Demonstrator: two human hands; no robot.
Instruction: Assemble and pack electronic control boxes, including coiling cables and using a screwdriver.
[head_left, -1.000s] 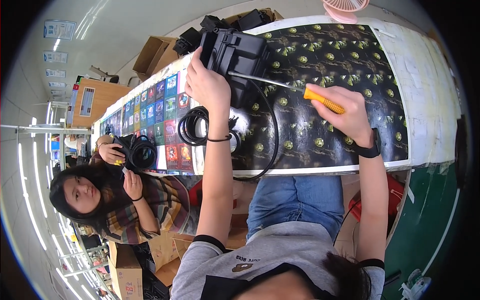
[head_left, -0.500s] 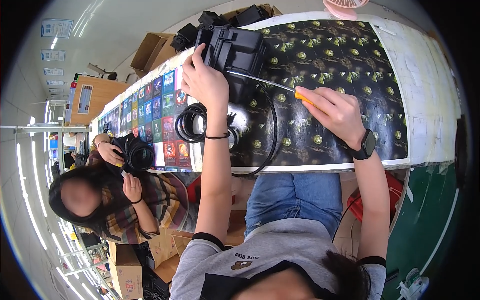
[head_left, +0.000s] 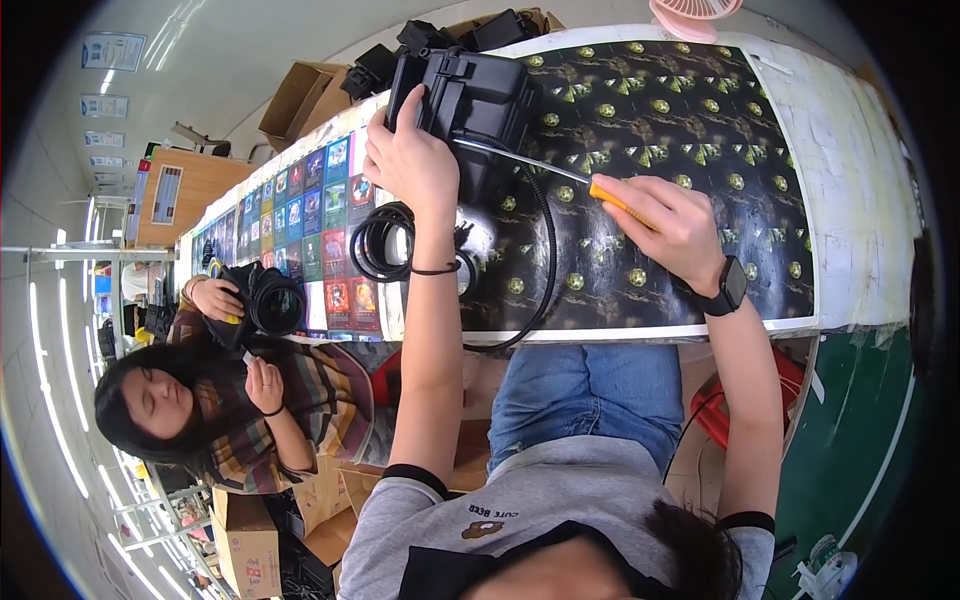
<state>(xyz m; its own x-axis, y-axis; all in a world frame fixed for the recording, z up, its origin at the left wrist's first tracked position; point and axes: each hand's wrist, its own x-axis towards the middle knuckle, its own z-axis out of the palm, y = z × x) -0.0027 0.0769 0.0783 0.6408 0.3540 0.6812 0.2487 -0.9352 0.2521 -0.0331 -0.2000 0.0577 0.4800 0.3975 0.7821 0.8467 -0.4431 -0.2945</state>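
A black case (head_left: 490,95) rests on the white table (head_left: 860,220), across the left end of a dark patterned sheet (head_left: 690,190). The left hand (head_left: 412,165) is at the case's left side, its raised index finger lying against it; the thumb's hold is hidden, so I cannot tell whether the hand is clamped there or just resting. The right hand (head_left: 668,225), well to the right of the case, has its fingers wrapped firmly around the yellow handle of a screwdriver (head_left: 606,188). The metal shaft slants back toward the case, its end at the case's near side — whether the tip touches, I cannot tell.

A ribbed black cable (head_left: 552,255) curves down on the near side of the case, and a coil of black cable (head_left: 370,258) lies nearer and to its left. Farther left of the case runs a sheet of colourful pictures (head_left: 312,215); past it, a co-worker's hand (head_left: 215,298) is on another dark coil (head_left: 277,300). Beyond the case are more black cases (head_left: 500,32) and an open cardboard box (head_left: 297,100) — a pink fan (head_left: 692,14) stands beyond it to the right.
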